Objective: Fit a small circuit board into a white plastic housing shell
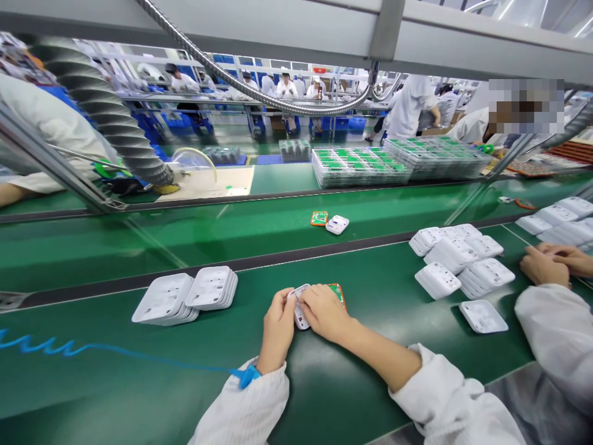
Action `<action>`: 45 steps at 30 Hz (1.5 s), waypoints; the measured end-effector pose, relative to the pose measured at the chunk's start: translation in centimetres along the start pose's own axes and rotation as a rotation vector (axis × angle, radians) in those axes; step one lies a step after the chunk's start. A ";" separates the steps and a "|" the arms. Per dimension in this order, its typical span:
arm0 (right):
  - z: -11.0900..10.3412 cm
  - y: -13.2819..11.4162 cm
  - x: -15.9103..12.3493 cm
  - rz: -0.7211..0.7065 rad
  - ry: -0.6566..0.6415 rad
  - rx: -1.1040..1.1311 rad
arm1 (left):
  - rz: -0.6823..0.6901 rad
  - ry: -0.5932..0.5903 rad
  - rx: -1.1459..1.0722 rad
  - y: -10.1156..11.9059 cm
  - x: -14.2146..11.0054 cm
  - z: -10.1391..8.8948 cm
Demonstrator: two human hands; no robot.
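My left hand [278,324] and my right hand [324,312] meet on the green table, both closed around a small white plastic housing [300,309]. A green circuit board [340,293] with an orange edge lies under the fingers of my right hand, partly hidden. A blue wrist strap [248,375] sits on my left wrist, and its coiled blue cord [69,348] runs off to the left. Two short stacks of white housings [185,296] lie to the left of my hands.
A pile of white housings [456,256] and a single one [483,316] lie at the right, beside a co-worker's hands [553,262]. On the conveyor belt [185,232] sit a board [319,217] and a housing [337,224]. Trays of green boards [359,165] stand behind.
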State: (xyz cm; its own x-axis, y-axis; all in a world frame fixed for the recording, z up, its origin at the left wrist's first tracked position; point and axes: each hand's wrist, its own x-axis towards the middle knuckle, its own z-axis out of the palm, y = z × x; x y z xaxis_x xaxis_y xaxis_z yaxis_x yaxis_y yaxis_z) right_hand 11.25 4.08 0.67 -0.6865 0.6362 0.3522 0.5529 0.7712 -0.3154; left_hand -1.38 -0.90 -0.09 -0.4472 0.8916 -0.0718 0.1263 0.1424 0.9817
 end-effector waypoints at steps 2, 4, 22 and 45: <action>-0.2 0.1 0.1 0.005 0.014 0.000 | -0.001 -0.005 -0.003 0.2 -0.1 0.0; -0.2 0.2 0.1 0.006 0.020 0.005 | 0.000 -0.012 -0.002 0.3 -0.2 0.0; 0.9 0.4 0.2 -0.128 0.002 -0.053 | -0.018 0.017 0.088 -0.7 0.3 -0.4; -0.1 2.0 -1.5 -0.124 0.005 -0.110 | 0.031 -0.152 0.228 0.3 0.7 -1.6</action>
State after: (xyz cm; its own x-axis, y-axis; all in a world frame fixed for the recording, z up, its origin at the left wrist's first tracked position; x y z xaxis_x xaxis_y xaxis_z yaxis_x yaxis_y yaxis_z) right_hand 13.46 4.65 -0.42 -0.7503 0.5360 0.3870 0.5128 0.8413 -0.1711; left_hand -3.05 -0.87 0.46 -0.3041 0.9489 -0.0849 0.3419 0.1918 0.9200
